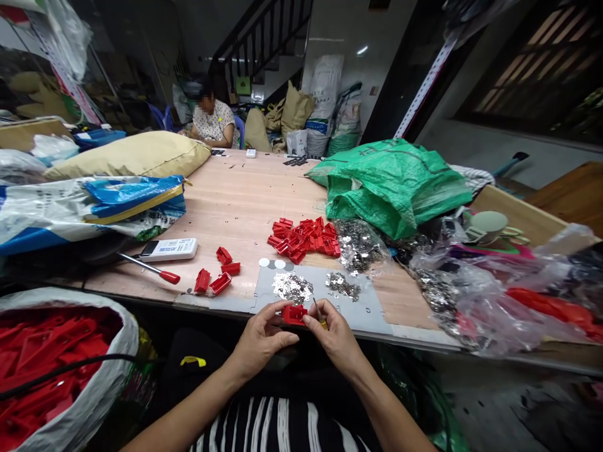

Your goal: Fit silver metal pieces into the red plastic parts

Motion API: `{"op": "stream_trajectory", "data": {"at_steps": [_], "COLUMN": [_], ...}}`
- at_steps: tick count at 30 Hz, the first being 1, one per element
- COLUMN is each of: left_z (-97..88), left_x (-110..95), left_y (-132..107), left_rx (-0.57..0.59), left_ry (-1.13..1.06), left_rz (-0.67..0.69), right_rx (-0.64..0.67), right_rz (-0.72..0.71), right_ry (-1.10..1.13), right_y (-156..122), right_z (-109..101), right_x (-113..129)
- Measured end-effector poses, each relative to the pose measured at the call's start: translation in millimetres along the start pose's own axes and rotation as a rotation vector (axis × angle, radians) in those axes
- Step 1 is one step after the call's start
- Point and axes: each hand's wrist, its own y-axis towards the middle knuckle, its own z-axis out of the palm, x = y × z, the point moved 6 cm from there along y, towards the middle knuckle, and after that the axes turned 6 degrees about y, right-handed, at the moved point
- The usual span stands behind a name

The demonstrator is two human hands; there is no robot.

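Note:
My left hand (262, 337) and my right hand (332, 333) meet at the table's near edge, both pinching a small red plastic part (294, 313). A thin tool with a yellow handle (319, 312) also sticks up from my right hand's fingers. Just beyond the hands, small piles of silvery metal pieces (292, 287) lie on a grey mat (367, 307). A heap of red plastic parts (304, 238) sits farther out, and a few separate red parts (217, 276) lie to the left.
A red-handled screwdriver (151, 269) and a white remote (169, 249) lie at the left. A sack of red parts (56, 364) stands lower left. Green bag (391, 182), clear plastic bags (494, 289) and filled sacks (127, 156) crowd the table. Another person (211, 119) sits at the far end.

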Motion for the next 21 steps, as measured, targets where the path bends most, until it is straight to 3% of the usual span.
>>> {"op": "stream_trajectory", "data": {"at_steps": [4, 9, 13, 16, 21], "left_z": [-4.1, 0.7, 1.6, -2.0, -10.4], "left_x": [-1, 1, 0, 2, 6], "left_y": [3, 2, 0, -4, -11], "left_rx": [-0.079, -0.011, -0.005, -0.005, -0.020], "left_ry": [-0.055, -0.310, -0.368, -0.358, -0.405], "left_rz": [0.062, -0.014, -0.043, -0.103, -0.190], "right_rx": [0.024, 0.099, 0.169, 0.047, -0.246], "right_rz": [-0.015, -0.167, -0.258, -0.180, -0.098], "right_ry": [-0.107, -0.354, -0.422, -0.510, -0.764], "right_y": [-5, -10, -11, -4, 8], "right_z": [13, 23, 26, 1, -72], "right_x": [14, 46, 58, 46, 12]}}
